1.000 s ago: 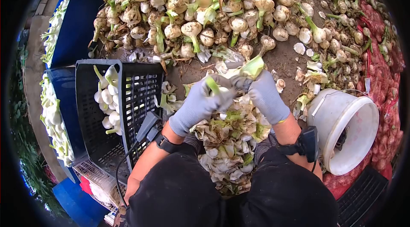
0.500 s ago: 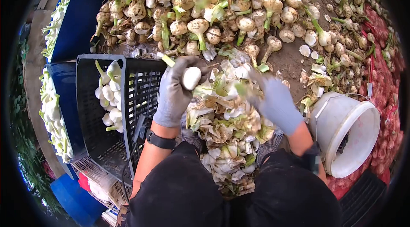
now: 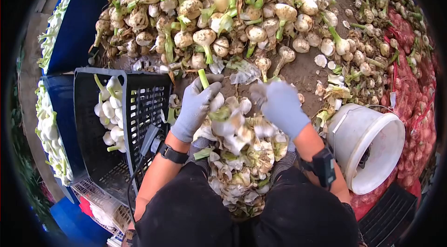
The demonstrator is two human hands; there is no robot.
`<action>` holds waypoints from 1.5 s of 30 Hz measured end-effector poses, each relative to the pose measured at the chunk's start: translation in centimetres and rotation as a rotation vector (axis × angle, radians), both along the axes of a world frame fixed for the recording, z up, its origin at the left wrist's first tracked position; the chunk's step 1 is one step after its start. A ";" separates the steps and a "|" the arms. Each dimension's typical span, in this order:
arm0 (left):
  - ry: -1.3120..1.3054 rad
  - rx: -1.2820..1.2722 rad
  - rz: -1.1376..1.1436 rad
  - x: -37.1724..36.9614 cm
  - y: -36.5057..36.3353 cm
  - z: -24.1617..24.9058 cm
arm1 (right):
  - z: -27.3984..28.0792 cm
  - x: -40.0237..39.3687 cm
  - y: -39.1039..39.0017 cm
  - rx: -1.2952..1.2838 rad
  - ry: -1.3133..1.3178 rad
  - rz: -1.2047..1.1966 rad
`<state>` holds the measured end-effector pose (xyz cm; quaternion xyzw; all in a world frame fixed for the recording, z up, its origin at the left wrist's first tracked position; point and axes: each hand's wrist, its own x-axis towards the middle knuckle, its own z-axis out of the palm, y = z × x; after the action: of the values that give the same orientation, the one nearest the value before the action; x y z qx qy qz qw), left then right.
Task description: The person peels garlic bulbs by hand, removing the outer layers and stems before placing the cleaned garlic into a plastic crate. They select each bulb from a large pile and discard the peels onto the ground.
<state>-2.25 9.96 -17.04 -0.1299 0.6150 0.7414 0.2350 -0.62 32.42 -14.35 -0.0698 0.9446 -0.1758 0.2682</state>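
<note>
My left hand [image 3: 193,110], in a grey glove, is closed around a garlic bulb [image 3: 217,102]. Its cut green stem [image 3: 203,78] sticks up past the fingers, and part of the bulb is hidden. Facing it, my gloved right hand [image 3: 281,107] is apart from the bulb, its fingertips smeared by motion, so I cannot see whether they hold anything. Blurred loose skins [image 3: 237,128] hang in the air between and below the hands. Beneath them, a heap of peeled garlic skins [image 3: 240,172] lies between my legs.
Unpeeled garlic [image 3: 205,37] is piled ahead. At left, a black crate [image 3: 123,116] holds clean bulbs [image 3: 111,112], beside blue containers [image 3: 58,103] of more garlic. A white bucket [image 3: 342,130] lies tilted at right, near red mesh sacks [image 3: 405,121] and a black crate [image 3: 389,210].
The view has shifted slightly. My left hand has turned, so the bulb now shows less and faces down. My right hand has moved nearer the left, and loose skins have come off into the air.
</note>
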 end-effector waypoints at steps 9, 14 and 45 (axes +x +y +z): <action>0.330 -0.136 -0.222 -0.5 1.6 1.1 | 0.6 -0.1 1.4 -0.860 -0.137 -0.486; 0.059 0.051 -0.300 0.2 2.9 4.2 | 2.7 0.9 2.0 -1.367 -0.276 -0.618; 0.530 -0.177 -0.465 0.9 3.1 3.6 | 2.8 1.9 0.1 -1.144 -0.420 -0.782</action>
<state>-1.35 13.02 -13.42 0.1902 0.7294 0.6199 0.2178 1.33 32.53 -11.56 0.1791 0.5890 -0.7354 0.2832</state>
